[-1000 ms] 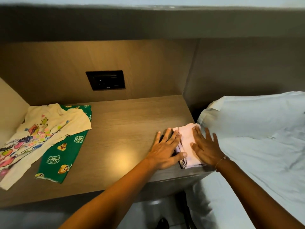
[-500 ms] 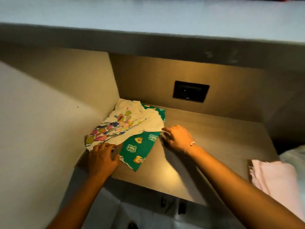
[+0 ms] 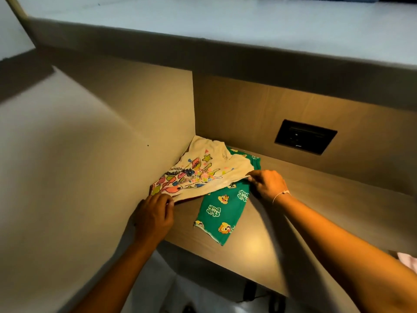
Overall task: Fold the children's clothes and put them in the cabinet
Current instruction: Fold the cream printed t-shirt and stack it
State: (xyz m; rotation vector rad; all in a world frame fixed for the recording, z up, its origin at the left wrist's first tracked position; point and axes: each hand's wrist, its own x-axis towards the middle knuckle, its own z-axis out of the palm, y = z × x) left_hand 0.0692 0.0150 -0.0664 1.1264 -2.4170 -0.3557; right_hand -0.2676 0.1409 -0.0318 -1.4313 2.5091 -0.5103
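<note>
A cream children's shirt with a colourful print lies in the left corner of the wooden shelf, partly over green printed trousers. My left hand grips the shirt's near left edge. My right hand pinches its right edge, and that edge is lifted a little off the trousers. A folded pink garment shows only as a sliver at the right edge of the frame.
A wall panel closes the shelf on the left and a back panel with a black socket plate stands behind. A thick top slab overhangs the niche. The floor shows below the shelf's front edge.
My hands left the folded pink garment on the right, reached to the left corner and took hold of the cream shirt's edges. The view swung left with them.
</note>
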